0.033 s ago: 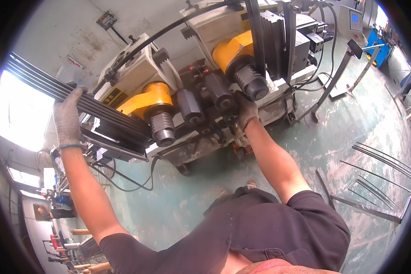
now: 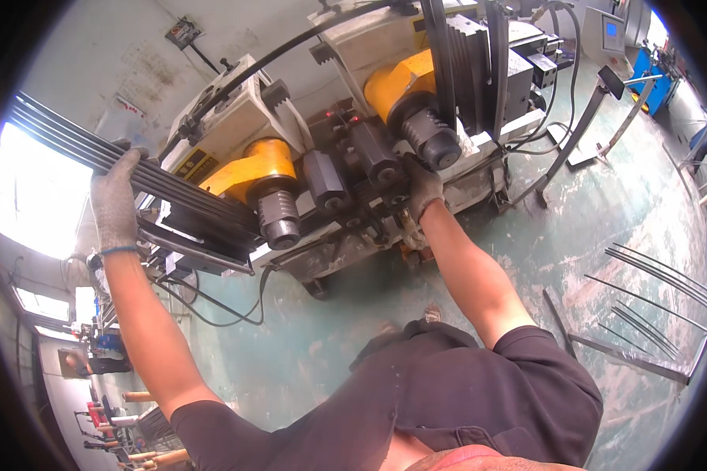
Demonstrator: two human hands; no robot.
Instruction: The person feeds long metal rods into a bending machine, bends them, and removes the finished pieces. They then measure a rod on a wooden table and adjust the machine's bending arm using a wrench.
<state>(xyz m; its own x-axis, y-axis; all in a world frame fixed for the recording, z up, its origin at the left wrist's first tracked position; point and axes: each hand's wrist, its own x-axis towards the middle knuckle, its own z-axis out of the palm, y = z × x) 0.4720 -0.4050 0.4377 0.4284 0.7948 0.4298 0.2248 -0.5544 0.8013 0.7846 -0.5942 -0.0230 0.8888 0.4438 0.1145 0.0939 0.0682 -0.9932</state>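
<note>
My left hand (image 2: 116, 200), in a grey work glove, is wrapped around a bundle of long dark metal bars (image 2: 188, 195) on the left. The bars slant down to the right, into the bending machine (image 2: 212, 110). My right hand (image 2: 424, 188), also gloved, reaches to the middle of the machine beside a dark hexagonal block (image 2: 379, 166). Its fingers are mostly hidden among the dark parts, so what they touch does not show clearly. Two yellow arms, left (image 2: 255, 169) and right (image 2: 401, 82), carry ribbed dark cylinders (image 2: 279, 220) on either side of the blocks.
A black hose (image 2: 263, 67) arches over the machine. Upright dark bars (image 2: 495, 71) rise on its right, with a control box (image 2: 602, 33) beyond. Thin rods (image 2: 660, 275) lie on a floor frame at the right. Cables (image 2: 220, 322) hang at the left; another person (image 2: 94, 365) is far left.
</note>
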